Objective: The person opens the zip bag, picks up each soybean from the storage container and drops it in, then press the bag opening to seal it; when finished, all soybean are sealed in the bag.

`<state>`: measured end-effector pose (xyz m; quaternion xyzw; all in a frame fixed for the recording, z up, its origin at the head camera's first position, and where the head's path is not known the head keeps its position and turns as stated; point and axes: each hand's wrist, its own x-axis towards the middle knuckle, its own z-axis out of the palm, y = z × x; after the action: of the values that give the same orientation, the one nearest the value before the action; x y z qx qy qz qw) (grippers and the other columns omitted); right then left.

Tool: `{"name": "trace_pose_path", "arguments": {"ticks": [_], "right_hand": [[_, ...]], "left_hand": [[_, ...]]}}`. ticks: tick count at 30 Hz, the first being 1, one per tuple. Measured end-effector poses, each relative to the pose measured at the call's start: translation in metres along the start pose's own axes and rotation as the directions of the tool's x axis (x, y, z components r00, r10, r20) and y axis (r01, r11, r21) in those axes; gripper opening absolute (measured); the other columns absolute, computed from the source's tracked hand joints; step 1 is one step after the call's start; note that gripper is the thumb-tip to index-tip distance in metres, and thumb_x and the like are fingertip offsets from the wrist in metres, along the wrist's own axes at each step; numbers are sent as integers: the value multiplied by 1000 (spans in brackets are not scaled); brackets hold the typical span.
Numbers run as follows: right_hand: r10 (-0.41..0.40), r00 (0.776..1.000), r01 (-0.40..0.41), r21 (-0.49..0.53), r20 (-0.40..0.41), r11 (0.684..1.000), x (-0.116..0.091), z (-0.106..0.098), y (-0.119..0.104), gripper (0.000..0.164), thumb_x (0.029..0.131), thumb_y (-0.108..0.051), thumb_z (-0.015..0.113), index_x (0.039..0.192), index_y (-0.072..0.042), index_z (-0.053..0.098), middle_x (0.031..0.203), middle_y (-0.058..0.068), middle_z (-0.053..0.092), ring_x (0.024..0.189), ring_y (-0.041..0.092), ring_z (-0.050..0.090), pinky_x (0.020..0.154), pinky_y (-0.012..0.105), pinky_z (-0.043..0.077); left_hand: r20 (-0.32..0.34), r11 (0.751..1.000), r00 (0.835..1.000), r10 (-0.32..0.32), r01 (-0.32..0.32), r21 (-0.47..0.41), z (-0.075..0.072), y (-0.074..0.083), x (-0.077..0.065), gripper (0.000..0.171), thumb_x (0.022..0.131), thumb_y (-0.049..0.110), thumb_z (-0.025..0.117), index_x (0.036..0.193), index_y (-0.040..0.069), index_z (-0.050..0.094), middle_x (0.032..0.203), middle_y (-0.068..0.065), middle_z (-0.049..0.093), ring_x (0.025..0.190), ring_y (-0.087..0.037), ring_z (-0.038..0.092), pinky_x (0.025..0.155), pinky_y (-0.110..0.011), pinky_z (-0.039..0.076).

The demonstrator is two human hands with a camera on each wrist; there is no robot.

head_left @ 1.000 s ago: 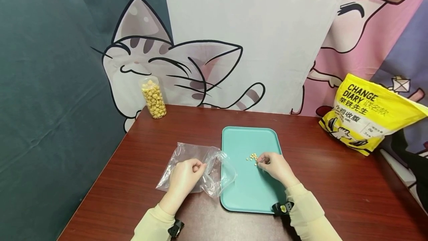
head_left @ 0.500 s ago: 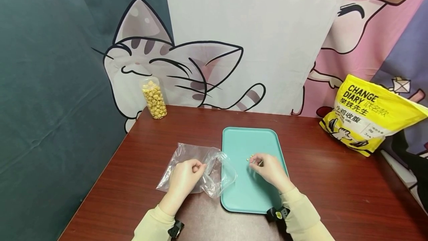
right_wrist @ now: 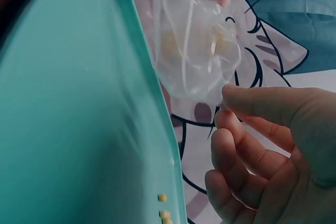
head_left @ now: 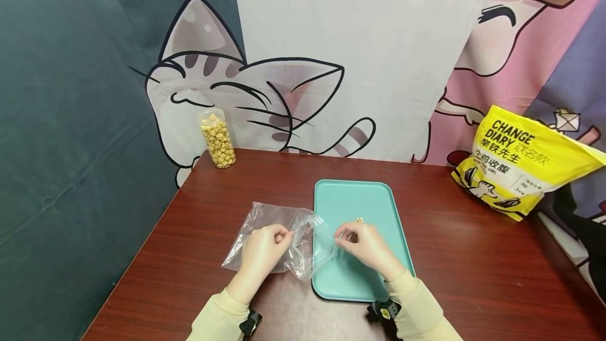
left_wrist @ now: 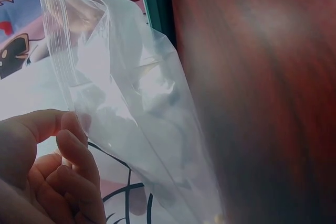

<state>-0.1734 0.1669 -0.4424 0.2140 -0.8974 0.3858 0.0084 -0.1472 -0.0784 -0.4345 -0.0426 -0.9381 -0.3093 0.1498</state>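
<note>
A clear zip bag lies on the table, its mouth held up over the tray's left edge. My left hand pinches the bag's rim between thumb and index finger, as the left wrist view also shows. My right hand is at the bag's mouth, thumb and index tips drawn together. A small pale thing seems to be between those tips; its kind is hidden. Several small yellow kernels lie on the teal tray, partly behind my right hand. Near the bag's bottom, a yellow speck shows in the left wrist view.
At the back left stands a clear jar of popcorn-like pieces. A large yellow printed bag leans at the right. Behind the wooden table hangs a cartoon cloth.
My right hand has moved left across the tray, from beside the kernels to the bag's mouth. The left hand and the bag have stayed almost still.
</note>
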Motion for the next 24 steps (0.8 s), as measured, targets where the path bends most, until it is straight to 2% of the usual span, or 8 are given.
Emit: {"name": "trace_pose_path", "arguments": {"ticks": [10,24], "right_hand": [[-27,998,22,78,57,997,1,6,-3,6,83,-10,71,89,-9,68,66,-8,57,56,2,47,53,22,40],[-2,1000,0,72,22,997,1,1,3,6,84,-11,70,89,-10,69,67,-8,56,57,3,46,54,22,39]], "left_hand": [[17,1000,1000,-6,6,-2,-1,3,0,13,83,30,68,72,25,66,59,16,52,54,-2,46,48,-26,37],[26,1000,1000,-10,10,0,0,4,-1,13,84,29,68,72,24,66,59,16,51,53,-2,45,48,-26,36]]}}
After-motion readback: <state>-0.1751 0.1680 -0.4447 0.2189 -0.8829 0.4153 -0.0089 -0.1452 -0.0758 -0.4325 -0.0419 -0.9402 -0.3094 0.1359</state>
